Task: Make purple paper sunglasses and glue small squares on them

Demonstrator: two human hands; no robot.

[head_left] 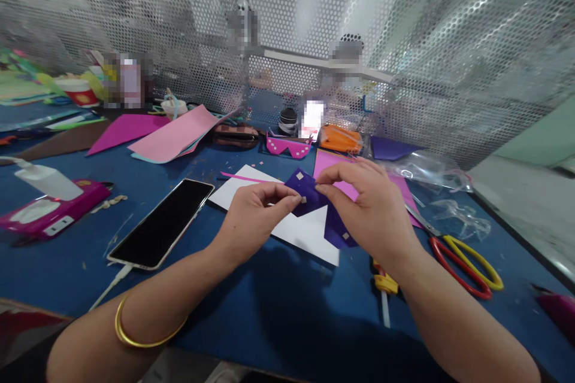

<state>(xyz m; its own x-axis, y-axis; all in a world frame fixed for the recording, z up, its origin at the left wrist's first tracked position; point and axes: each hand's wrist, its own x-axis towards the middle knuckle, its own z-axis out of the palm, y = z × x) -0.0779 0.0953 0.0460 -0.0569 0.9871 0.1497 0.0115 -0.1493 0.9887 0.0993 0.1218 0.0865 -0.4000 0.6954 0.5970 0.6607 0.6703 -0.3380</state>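
Over a white sheet (309, 233) is a dark purple glasses-shaped paper cutout (302, 182) with small white squares stuck on it. My left hand (258, 212) pinches thumb and index finger at the cutout's left part, beside one of the squares. In front of the cutout's upper middle, my right hand (371, 206) has its thumb and index fingertips pressed together; what lies between them is too small to make out. That hand hides much of the cutout's right part. A pink glasses-shaped cutout (288, 146) with similar white squares stands farther back.
Scissors with red and yellow handles (467, 263) lie at right, near a yellow cutter (385, 284). At left are a phone (162, 224) on a cable and a magenta power strip (54, 209). Coloured sheets (175, 134) lie behind, before a perforated metal screen (309, 24).
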